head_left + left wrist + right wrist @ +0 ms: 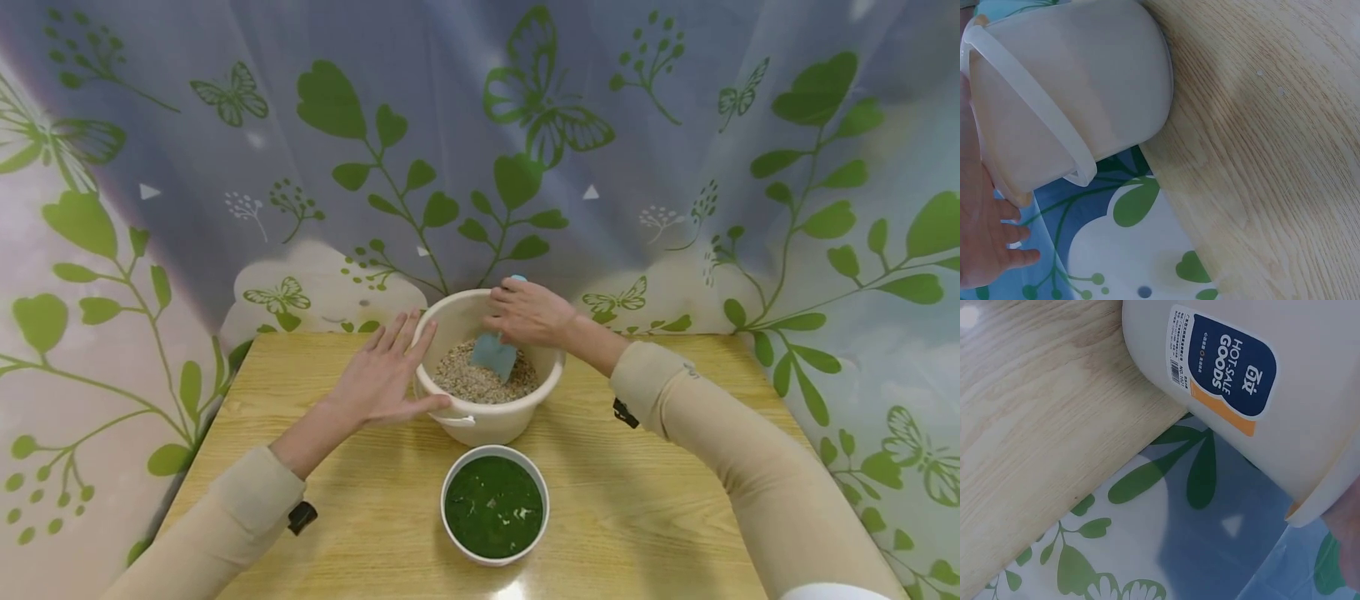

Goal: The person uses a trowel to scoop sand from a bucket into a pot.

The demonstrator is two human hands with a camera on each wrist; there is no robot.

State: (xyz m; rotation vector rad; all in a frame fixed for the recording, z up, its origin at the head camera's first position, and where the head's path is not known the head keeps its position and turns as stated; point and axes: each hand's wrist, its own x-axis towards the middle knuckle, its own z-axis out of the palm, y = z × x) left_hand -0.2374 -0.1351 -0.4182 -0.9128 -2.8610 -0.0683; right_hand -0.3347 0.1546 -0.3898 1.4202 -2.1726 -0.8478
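A cream plastic bucket [517, 412] stands toward the back of the table, holding loose beige-brown granules [468, 375]. My right hand [534, 315] reaches over its far right rim and grips a small blue shovel [492, 356]. The shovel's flat blade points down against the granules, and its handle end shows just above my knuckles. On the other side, my left hand [382, 375] rests at the bucket's left rim with fingers spread and straight. In the left wrist view the bucket's white handle [1041, 112] hangs down along its side.
In front of the bucket is a white bowl [447, 521] filled with dark green liquid with pale bits floating on it. Both stand on a wood-grain table [622, 492]. A patterned curtain [450, 100] with leaves and butterflies hangs right behind the table's back edge.
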